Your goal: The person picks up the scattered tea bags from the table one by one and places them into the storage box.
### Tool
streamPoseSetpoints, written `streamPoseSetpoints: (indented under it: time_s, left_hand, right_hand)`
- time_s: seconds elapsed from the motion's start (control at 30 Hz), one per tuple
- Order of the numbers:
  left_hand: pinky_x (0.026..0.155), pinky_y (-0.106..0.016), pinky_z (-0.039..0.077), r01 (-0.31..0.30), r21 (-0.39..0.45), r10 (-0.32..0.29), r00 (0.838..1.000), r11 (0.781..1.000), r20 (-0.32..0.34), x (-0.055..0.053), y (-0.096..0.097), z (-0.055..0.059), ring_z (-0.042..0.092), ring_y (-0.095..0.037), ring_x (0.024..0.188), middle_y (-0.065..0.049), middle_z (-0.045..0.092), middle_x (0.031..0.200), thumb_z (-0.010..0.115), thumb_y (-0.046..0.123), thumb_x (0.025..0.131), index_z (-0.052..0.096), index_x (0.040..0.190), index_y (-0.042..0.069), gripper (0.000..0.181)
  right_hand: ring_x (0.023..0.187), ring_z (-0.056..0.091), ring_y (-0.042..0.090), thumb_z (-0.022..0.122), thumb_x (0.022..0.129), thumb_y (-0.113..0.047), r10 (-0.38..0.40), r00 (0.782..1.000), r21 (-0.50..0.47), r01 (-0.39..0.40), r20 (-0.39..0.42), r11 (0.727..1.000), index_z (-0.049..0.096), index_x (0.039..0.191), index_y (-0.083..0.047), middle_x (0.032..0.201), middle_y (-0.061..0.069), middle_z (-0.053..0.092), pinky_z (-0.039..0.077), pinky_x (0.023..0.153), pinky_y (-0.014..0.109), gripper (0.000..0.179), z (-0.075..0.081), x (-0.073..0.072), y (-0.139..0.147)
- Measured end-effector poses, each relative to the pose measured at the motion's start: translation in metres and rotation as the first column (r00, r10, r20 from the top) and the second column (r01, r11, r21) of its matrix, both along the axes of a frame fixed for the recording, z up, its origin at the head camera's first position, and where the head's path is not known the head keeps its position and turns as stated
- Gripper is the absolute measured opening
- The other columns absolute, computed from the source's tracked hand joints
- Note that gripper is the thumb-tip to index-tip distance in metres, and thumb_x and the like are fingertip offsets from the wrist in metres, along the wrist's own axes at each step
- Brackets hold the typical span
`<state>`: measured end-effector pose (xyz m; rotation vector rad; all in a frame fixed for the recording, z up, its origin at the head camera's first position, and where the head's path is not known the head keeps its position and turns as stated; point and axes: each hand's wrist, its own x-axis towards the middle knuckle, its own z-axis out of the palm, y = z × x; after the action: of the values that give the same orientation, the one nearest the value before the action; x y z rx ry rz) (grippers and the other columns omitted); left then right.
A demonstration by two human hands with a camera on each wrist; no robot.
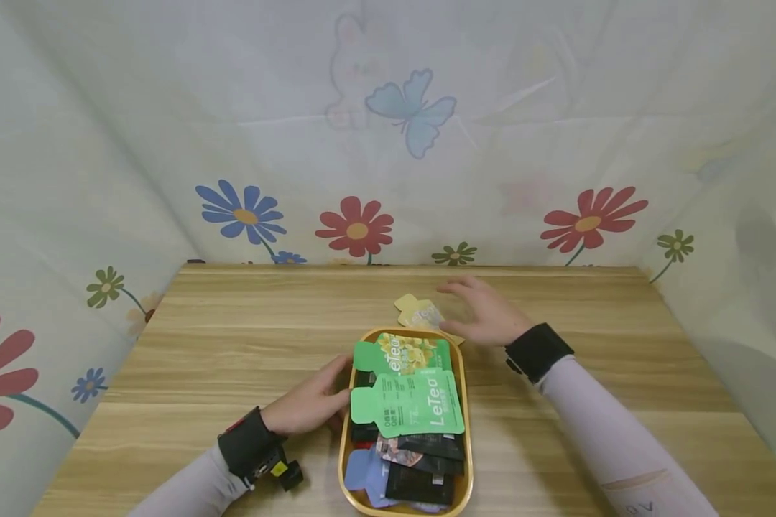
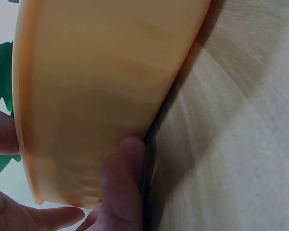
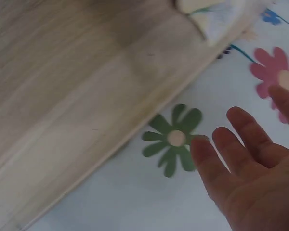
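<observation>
A yellow plastic basket (image 1: 468,459) stands on the wooden table, filled with flat sachets. My left hand (image 1: 310,395) holds its left side; in the left wrist view, fingers (image 2: 120,183) lie against the outer wall near the base, and another fingertip meets the rim. On top lie a light green bottle-shaped sachet (image 1: 420,403) and a green one with yellow flowers (image 1: 427,352). Beyond the basket, a pale yellow bottle-shaped sachet (image 1: 417,312) lies on the table. Just right of it hovers my right hand (image 1: 488,312), fingers spread and nothing in them.
Black sachets (image 1: 420,485) and a blue-violet sachet (image 1: 368,474) fill the near end of the basket. The wooden table (image 1: 233,345) extends to both sides. White cloth (image 1: 524,143) printed with flowers hangs along the table's back edge and both sides.
</observation>
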<state>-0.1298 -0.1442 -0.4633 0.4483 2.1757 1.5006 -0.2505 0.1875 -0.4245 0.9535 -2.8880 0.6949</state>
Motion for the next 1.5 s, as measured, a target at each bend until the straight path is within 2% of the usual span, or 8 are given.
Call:
streamPoseSetpoints:
  time_s: [0.2, 0.37, 0.5, 0.8, 1.0, 1.17, 1.33, 1.5]
  left_hand:
    - [0.058, -0.041, 0.056, 0.001, 0.010, -0.001, 1.000, 1.000, 0.002, 0.001, 0.000, -0.001, 0.067, -0.025, 0.068, -0.020, 0.037, 0.151, 0.053, 0.026, 0.099, 0.028, 0.157, 0.014, 0.064]
    - [0.058, -0.043, 0.056, 0.014, 0.030, -0.014, 1.000, 0.999, -0.001, 0.001, 0.000, -0.002, 0.067, -0.027, 0.067, -0.018, 0.033, 0.155, 0.052, 0.026, 0.100, 0.028, 0.157, 0.014, 0.063]
    - [0.058, -0.043, 0.057, 0.020, 0.033, -0.020, 1.000, 0.999, 0.000, 0.001, 0.001, -0.003, 0.068, -0.027, 0.067, -0.018, 0.033, 0.155, 0.052, 0.027, 0.100, 0.027, 0.157, 0.015, 0.063]
    - [0.059, -0.043, 0.057, 0.021, 0.031, -0.021, 1.000, 0.999, 0.003, 0.000, 0.002, 0.000, 0.068, -0.026, 0.070, -0.018, 0.035, 0.153, 0.052, 0.027, 0.100, 0.027, 0.158, 0.016, 0.064]
    - [0.059, -0.043, 0.057, 0.024, 0.030, -0.024, 1.000, 0.999, 0.006, 0.000, 0.001, 0.001, 0.068, -0.026, 0.071, -0.018, 0.034, 0.154, 0.051, 0.028, 0.100, 0.025, 0.158, 0.017, 0.065]
    - [0.060, -0.043, 0.057, 0.023, 0.027, -0.023, 1.000, 0.999, 0.001, 0.000, 0.001, 0.001, 0.068, -0.026, 0.072, -0.016, 0.034, 0.154, 0.051, 0.029, 0.100, 0.025, 0.159, 0.018, 0.065]
    - [0.059, -0.043, 0.056, 0.026, 0.025, -0.025, 1.000, 0.999, -0.015, 0.000, 0.001, 0.001, 0.067, -0.026, 0.070, -0.016, 0.033, 0.155, 0.052, 0.030, 0.101, 0.026, 0.159, 0.017, 0.065]
    - [0.059, -0.043, 0.057, 0.020, 0.025, -0.020, 1.000, 0.999, -0.008, 0.000, 0.001, 0.001, 0.068, -0.026, 0.070, -0.016, 0.031, 0.157, 0.051, 0.028, 0.100, 0.025, 0.159, 0.017, 0.065]
  right_hand:
    - [0.130, 0.048, 0.034, 0.065, 0.087, -0.049, 0.036, 0.998, 0.128, -0.030, -0.044, 0.991, 0.058, 0.142, -0.013, 0.142, 0.018, 0.052, 0.037, 0.108, 0.051, 0.066, -0.029, -0.020, -0.010]
    - [0.124, 0.053, 0.031, 0.063, 0.082, -0.063, 0.059, 0.997, 0.187, -0.050, -0.040, 0.981, 0.061, 0.139, -0.016, 0.138, 0.016, 0.055, 0.042, 0.104, 0.046, 0.075, -0.036, -0.023, -0.020]
    - [0.125, 0.052, 0.031, 0.065, 0.079, -0.063, 0.032, 0.999, 0.217, -0.031, -0.004, 0.976, 0.059, 0.142, -0.017, 0.140, 0.015, 0.053, 0.043, 0.104, 0.045, 0.079, -0.040, -0.024, -0.024]
    - [0.129, 0.050, 0.031, 0.073, 0.074, -0.059, 0.027, 0.999, 0.196, -0.030, 0.020, 0.980, 0.055, 0.145, -0.015, 0.143, 0.013, 0.051, 0.040, 0.107, 0.045, 0.086, -0.040, -0.028, -0.020]
    - [0.127, 0.051, 0.030, 0.072, 0.076, -0.053, 0.018, 1.000, 0.177, -0.019, 0.006, 0.984, 0.056, 0.143, -0.011, 0.139, 0.011, 0.054, 0.041, 0.106, 0.044, 0.081, -0.039, -0.030, -0.018]
    - [0.125, 0.053, 0.031, 0.074, 0.078, -0.043, -0.028, 1.000, 0.171, 0.028, -0.006, 0.985, 0.057, 0.141, -0.009, 0.136, 0.013, 0.056, 0.042, 0.105, 0.046, 0.074, -0.038, -0.032, -0.020]
    - [0.118, 0.056, 0.031, 0.077, 0.073, -0.035, -0.075, 0.997, 0.156, 0.076, -0.010, 0.985, 0.061, 0.137, -0.010, 0.130, 0.014, 0.058, 0.045, 0.101, 0.047, 0.071, -0.038, -0.034, -0.017]
    - [0.110, 0.054, 0.032, 0.075, 0.070, -0.033, -0.105, 0.994, 0.069, 0.106, -0.014, 0.992, 0.062, 0.135, -0.008, 0.126, 0.016, 0.057, 0.047, 0.092, 0.046, 0.071, -0.026, -0.028, -0.008]
